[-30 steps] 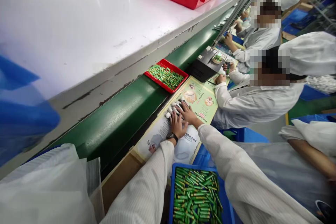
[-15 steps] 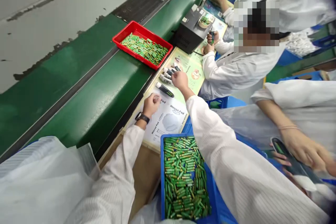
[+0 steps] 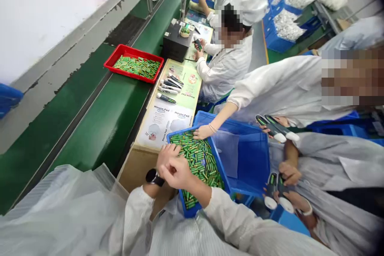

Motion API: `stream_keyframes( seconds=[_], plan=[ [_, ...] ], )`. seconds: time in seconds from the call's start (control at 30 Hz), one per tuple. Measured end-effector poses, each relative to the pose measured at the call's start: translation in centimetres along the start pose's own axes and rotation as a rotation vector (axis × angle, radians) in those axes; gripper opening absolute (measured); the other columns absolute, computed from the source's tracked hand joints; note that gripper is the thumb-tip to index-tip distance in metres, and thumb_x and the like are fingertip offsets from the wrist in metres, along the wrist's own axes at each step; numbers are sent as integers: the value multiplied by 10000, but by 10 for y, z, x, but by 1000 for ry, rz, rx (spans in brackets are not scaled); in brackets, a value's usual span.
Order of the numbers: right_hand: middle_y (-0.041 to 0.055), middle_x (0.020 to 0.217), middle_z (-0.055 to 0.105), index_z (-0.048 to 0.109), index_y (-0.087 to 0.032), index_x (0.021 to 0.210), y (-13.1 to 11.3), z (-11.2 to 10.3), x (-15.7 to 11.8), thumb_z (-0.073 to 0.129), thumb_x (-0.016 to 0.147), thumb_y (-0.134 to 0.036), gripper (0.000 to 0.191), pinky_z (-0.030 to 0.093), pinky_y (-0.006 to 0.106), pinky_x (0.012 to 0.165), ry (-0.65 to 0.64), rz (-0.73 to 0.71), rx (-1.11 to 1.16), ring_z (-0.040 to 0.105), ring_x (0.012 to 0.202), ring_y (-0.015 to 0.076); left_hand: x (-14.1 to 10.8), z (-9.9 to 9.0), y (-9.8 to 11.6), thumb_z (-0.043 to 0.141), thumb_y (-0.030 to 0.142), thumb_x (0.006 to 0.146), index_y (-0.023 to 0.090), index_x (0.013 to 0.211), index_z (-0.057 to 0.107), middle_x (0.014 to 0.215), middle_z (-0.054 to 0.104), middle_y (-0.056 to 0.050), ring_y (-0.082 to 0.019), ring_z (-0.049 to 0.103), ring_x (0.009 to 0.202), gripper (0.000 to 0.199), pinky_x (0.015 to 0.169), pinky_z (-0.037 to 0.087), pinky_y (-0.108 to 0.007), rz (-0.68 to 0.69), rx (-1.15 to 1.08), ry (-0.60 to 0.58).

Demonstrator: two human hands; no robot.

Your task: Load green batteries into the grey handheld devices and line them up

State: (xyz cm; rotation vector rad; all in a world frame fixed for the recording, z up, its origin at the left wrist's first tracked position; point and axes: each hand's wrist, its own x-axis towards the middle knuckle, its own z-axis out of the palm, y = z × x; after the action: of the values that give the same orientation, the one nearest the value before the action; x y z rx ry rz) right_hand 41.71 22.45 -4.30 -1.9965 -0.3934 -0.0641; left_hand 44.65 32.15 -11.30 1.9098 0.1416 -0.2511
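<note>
My left hand [image 3: 166, 157], with a black watch at the wrist, is at the near left edge of a blue bin [image 3: 220, 164]. Its fingers are bent together, and the palm is hidden. Crossing in front of it, my right hand [image 3: 180, 171] has its fingers curled in; I cannot make out what either hand holds. Many green batteries [image 3: 195, 152] with gold-coloured bands fill the bin below my hands. On the worktop beyond lie several dark handheld devices [image 3: 171, 84] with white ends. One device [image 3: 166, 98] lies apart, with green showing in its opening.
A co-worker's hand [image 3: 205, 131] reaches into the bin from the right. Other co-workers hold devices [image 3: 276, 128] at the right. A red tray [image 3: 133, 62] of batteries stands on the green conveyor [image 3: 99, 128]. A black box [image 3: 177, 40] stands beyond, and a blue crate [image 3: 249, 160] beside the bin.
Both my hands have come back from the worktop to the bin and now overlap. A co-worker's hand has reached into the batteries. The view has swung right and up.
</note>
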Motion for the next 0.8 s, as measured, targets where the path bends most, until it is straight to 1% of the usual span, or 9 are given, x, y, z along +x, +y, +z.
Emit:
stream_keyframes(
  seconds=[0.1,0.2,0.33,0.43,0.47,0.5,0.57,0.67,0.8],
  plan=[
    [-58,518,430,413,-224,632,2,-21,-48,538,893,-315,304,324,250,512,-33,-3,-35,401,467,95,11,18,9,778,331,721,212,873,635,977,633,-148,-354,552,1053,240,1002,340,-471,298,549,-277],
    [-62,531,411,448,-207,635,13,-55,-79,553,893,-292,292,291,240,516,90,54,-78,379,478,82,18,24,14,735,377,775,159,1056,620,1064,623,-182,-357,566,1039,373,966,331,-489,474,1017,-435],
    [-58,557,416,459,-192,631,52,-104,-113,558,920,-352,345,292,233,538,428,297,-155,383,514,83,18,24,19,662,421,845,143,1121,610,1091,635,-183,-345,601,1013,395,925,335,-466,502,1194,-536],
    [-39,584,473,454,-197,661,105,-136,-116,452,965,-458,401,352,231,578,689,692,-231,456,582,115,17,23,21,617,410,880,139,1136,606,1122,630,-188,-341,606,1024,373,904,340,-451,481,1214,-550],
    [-22,614,519,465,-196,678,126,-145,-111,402,981,-469,413,388,233,607,686,865,-265,504,630,131,16,23,21,605,400,889,139,1128,606,1128,630,-187,-337,606,1030,354,901,342,-447,474,1219,-558],
    [-4,639,560,489,-189,693,147,-153,-105,400,984,-466,412,415,240,624,651,970,-272,542,664,147,16,24,21,594,385,897,141,1113,609,1129,631,-184,-331,606,1030,326,898,343,-442,469,1225,-568],
    [15,678,611,555,-161,735,187,-164,-92,468,977,-447,385,461,256,638,526,1105,-265,585,674,157,15,25,22,576,351,909,152,1074,617,1113,641,-169,-312,608,1026,262,890,346,-428,474,1236,-590],
    [33,853,668,637,-123,918,230,-167,-80,588,957,-384,268,533,300,725,313,1239,-302,634,752,144,13,27,23,565,312,915,169,1028,630,1069,661,-136,-290,616,1008,193,876,356,-414,501,1241,-611],
    [73,1088,669,650,-126,1077,262,-149,-78,664,919,-319,250,536,416,912,43,1280,-446,645,1003,200,6,23,22,534,276,930,198,953,654,968,674,-85,-270,636,926,145,842,382,-421,494,1146,-545]
  ],
)
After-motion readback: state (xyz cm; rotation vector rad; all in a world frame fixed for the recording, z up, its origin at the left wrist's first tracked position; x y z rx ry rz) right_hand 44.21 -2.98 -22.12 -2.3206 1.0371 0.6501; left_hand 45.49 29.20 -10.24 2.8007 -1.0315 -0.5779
